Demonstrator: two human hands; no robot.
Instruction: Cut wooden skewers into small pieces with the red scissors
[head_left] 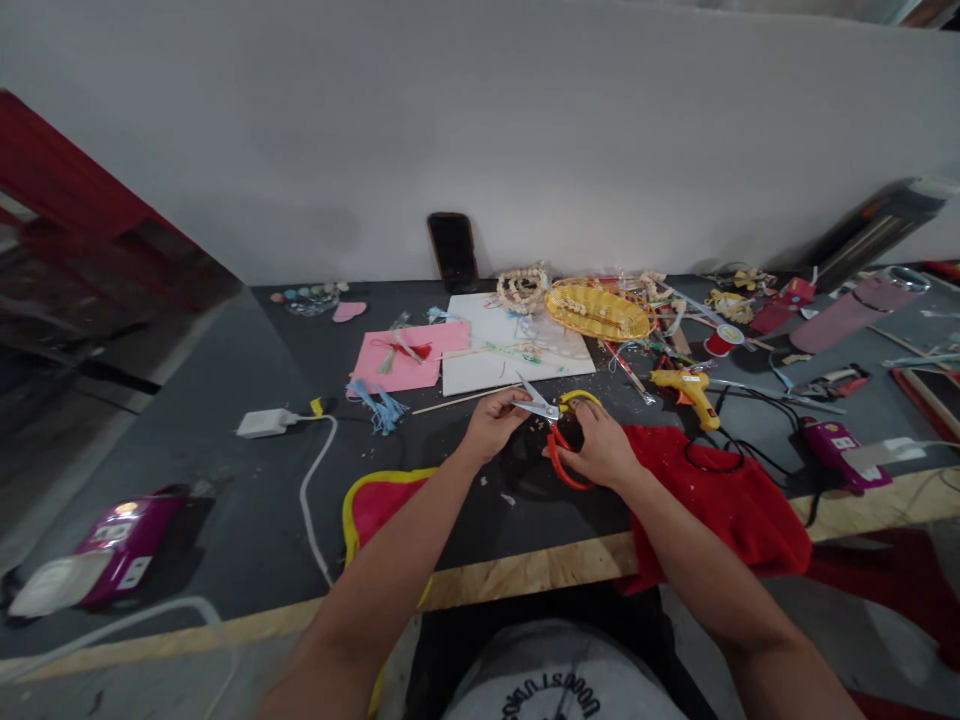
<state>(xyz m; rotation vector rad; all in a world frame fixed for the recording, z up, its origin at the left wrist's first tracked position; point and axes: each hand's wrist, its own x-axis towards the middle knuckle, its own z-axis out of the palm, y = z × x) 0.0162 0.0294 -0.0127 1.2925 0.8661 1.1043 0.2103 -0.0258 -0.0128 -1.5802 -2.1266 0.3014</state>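
My right hand (606,446) grips a pair of scissors (555,412) by its handles, one yellow and one red. The scissors' blades are spread apart and point left, toward my left hand (491,428). The fingers of my left hand are pinched together right by the blades; what they hold, if anything, is too small to make out. Beyond the hands, a thin wooden stick (465,400) lies along the front of a white board (480,372). Small scraps (508,499) are scattered on the dark tabletop below the hands.
Left of the board are pink sheets (367,375) and blue tassels (382,410). A yellow basket (600,308), glue gun (688,390) and red thread spool (724,340) lie to the right. Red cloth (705,500) hangs over the front edge. A phone (453,252) leans on the wall.
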